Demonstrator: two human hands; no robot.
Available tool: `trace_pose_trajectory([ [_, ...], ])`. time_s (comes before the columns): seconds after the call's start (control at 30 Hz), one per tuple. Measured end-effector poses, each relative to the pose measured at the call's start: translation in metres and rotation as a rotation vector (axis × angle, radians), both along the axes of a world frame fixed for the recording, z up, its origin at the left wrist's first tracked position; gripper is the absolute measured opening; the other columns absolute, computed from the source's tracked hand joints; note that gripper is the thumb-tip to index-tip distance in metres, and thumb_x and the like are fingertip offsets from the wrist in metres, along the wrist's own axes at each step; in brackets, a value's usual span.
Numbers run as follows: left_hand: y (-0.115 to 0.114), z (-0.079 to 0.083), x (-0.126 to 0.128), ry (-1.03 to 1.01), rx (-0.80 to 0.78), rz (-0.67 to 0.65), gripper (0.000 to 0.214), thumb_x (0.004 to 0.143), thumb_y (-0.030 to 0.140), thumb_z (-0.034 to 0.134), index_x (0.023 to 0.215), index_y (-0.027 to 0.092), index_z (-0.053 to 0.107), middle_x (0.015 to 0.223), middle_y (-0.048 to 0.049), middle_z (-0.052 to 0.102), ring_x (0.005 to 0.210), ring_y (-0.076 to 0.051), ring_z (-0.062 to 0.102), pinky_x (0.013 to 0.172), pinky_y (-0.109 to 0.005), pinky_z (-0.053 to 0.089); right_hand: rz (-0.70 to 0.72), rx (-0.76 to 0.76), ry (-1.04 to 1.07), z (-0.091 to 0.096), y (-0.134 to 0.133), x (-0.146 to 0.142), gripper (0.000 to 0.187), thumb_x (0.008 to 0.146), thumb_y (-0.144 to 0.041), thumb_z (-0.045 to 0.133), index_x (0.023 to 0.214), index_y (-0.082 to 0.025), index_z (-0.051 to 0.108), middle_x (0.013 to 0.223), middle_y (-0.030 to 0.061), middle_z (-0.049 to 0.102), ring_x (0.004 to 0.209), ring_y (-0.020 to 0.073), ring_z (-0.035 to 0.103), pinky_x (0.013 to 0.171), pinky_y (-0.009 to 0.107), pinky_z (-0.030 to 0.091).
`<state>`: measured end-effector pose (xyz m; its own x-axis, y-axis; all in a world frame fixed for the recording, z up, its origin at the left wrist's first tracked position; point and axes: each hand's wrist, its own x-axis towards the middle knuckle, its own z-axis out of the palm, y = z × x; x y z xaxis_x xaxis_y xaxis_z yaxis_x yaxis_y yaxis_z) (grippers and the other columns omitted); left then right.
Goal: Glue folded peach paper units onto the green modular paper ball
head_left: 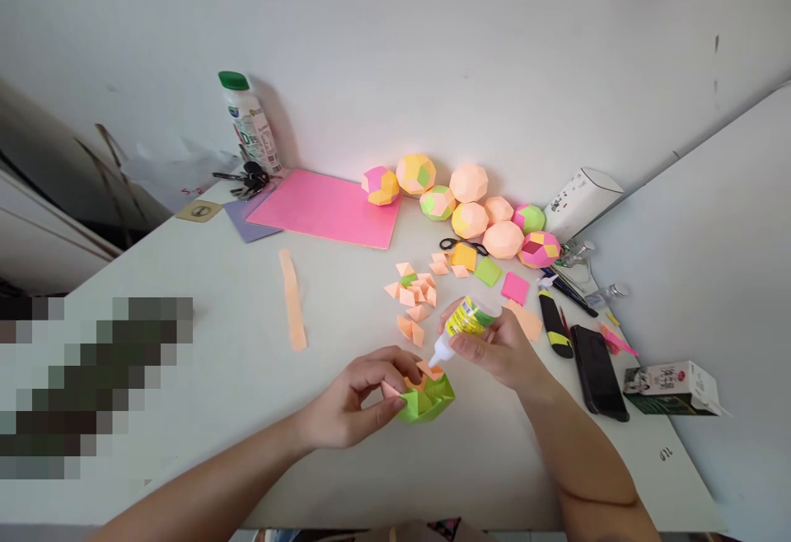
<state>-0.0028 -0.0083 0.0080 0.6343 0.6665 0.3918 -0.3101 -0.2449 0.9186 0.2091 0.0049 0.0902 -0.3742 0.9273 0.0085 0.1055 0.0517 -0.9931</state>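
1. White bench [216,394]: left hand [364,398] and right hand [498,346] both occupied.
2. White plastic glue bottle [466,318], yellow-labelled: gripped in the right.
3. Green-and-peach folded-paper shape [426,408]: pinched in the left, toward the bench's front.
4. Peach paper flap [432,372] at the bottle's tip: gluing, apparently; next calls for a light squeeze.

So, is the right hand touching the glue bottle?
Touching. The head view shows the right hand gripping the glue bottle, with its thumb lying against the near side.

Soft, diffuse light; faint shadows.
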Motion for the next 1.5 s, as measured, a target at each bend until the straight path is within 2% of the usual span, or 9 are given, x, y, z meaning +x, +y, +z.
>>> trace_pose_trajectory([
  [0.27,0.000,0.002,-0.002,0.008,0.018,0.005,0.009,0.087,0.015,0.047,0.084,0.017,0.056,0.099,-0.0116,0.058,0.102,-0.023,0.055,0.085,-0.040,0.047,0.039,-0.041,0.047,-0.015,0.006,-0.006,0.020,0.078,-0.035,0.067,0.083,-0.018,0.058,0.068,-0.0003,0.050,0.062,0.0123,0.045,0.055,0.026,0.035],
  [0.57,0.000,0.004,-0.002,-0.028,0.001,0.009,0.009,0.087,0.014,0.048,0.085,0.017,0.056,0.098,-0.0112,0.058,0.102,-0.023,0.056,0.084,-0.040,0.047,0.083,-0.030,0.050,-0.013,0.006,-0.006,0.021,0.077,-0.033,0.069,0.086,-0.020,0.054,0.071,-0.0003,0.049,0.060,0.0117,0.043,0.052,0.026,0.032],
  [0.9,0.000,0.002,-0.002,0.011,0.027,0.034,0.008,0.087,0.016,0.049,0.085,0.018,0.056,0.097,-0.0105,0.058,0.098,-0.022,0.057,0.080,-0.037,0.048,0.086,-0.008,0.011,-0.013,0.005,-0.010,0.023,0.074,-0.034,0.070,0.080,-0.019,0.053,0.069,-0.0011,0.050,0.060,0.0118,0.046,0.053,0.026,0.037],
  [1.5,0.000,0.002,-0.001,0.022,0.012,0.035,0.007,0.087,0.016,0.049,0.086,0.018,0.056,0.096,-0.0104,0.059,0.095,-0.021,0.058,0.077,-0.035,0.049,0.068,-0.005,-0.009,-0.013,0.005,-0.011,0.028,0.071,-0.037,0.073,0.073,-0.018,0.053,0.068,-0.0009,0.051,0.062,0.0123,0.048,0.055,0.027,0.039],
])
